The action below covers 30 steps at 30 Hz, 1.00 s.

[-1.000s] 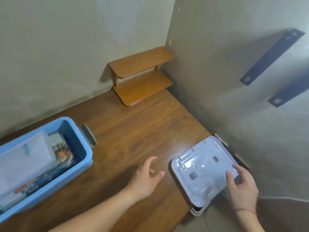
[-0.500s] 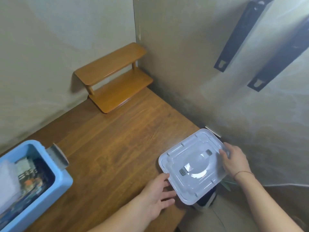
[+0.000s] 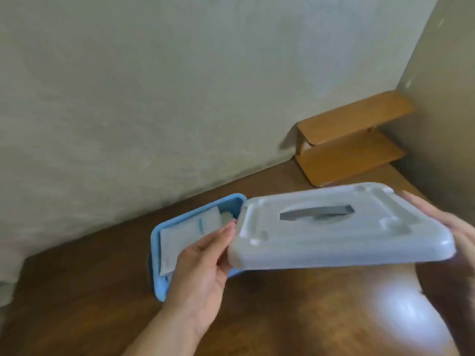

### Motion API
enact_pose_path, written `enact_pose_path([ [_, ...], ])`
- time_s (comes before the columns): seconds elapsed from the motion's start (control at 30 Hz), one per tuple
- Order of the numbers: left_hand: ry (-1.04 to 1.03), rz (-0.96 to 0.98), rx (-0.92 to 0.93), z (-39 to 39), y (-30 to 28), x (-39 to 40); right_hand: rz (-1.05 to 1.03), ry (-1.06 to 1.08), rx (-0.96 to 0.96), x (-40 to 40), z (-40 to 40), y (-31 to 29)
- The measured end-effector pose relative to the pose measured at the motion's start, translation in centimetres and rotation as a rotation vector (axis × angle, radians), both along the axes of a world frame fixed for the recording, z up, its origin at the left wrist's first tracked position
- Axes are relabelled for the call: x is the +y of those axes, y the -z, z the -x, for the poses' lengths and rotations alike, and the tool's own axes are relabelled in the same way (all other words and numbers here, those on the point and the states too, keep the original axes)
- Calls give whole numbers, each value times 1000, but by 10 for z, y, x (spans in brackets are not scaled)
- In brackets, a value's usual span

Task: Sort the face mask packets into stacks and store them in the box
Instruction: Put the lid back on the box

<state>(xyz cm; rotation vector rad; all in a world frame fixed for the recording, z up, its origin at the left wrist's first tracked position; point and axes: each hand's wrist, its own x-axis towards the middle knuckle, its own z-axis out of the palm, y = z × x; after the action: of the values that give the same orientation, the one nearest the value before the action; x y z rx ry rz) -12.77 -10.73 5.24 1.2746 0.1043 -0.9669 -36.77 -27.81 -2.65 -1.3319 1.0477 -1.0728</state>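
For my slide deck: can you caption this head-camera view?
Both hands, left and right, hold the white lid above the packet-filled blue box.

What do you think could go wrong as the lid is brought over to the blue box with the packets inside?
The lid is held in the air by its two short ends, left hand and right hand, so it could slip or tilt. The white packet on top lies near the rim of the blue box and may get pinched. The left fingers sit between lid and box and might be caught.
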Motion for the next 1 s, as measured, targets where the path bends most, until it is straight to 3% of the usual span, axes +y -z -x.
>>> enact_pose_path([
  [0.07,-86,1,-263,-24,-2,29,75,-88,84,4,-46,-4],
  [0.1,-141,-19,-376,-36,1,44,37,-146,4,11,-71,-8],
  [0.2,-269,-101,-563,-65,27,83,23,-317,-42,35,-136,-6],
  [0.33,-312,-272,-700,-85,80,112,87,-474,247,59,-186,23],
  [0.47,-253,-402,-783,-87,122,121,171,-459,490,65,-194,47],
  [0.67,-191,-483,-912,-86,141,113,175,-415,589,64,-185,56],
  [0.83,-180,-515,-1008,-96,145,106,78,-416,533,60,-187,59],
  [0.9,-211,-552,-975,-98,145,103,-95,-397,440,61,-189,59],
  [0.93,-235,-577,-873,-100,143,102,-199,-388,386,60,-190,60],
  [1.0,-294,-503,-482,-104,137,98,-357,-365,337,57,-191,58],
])
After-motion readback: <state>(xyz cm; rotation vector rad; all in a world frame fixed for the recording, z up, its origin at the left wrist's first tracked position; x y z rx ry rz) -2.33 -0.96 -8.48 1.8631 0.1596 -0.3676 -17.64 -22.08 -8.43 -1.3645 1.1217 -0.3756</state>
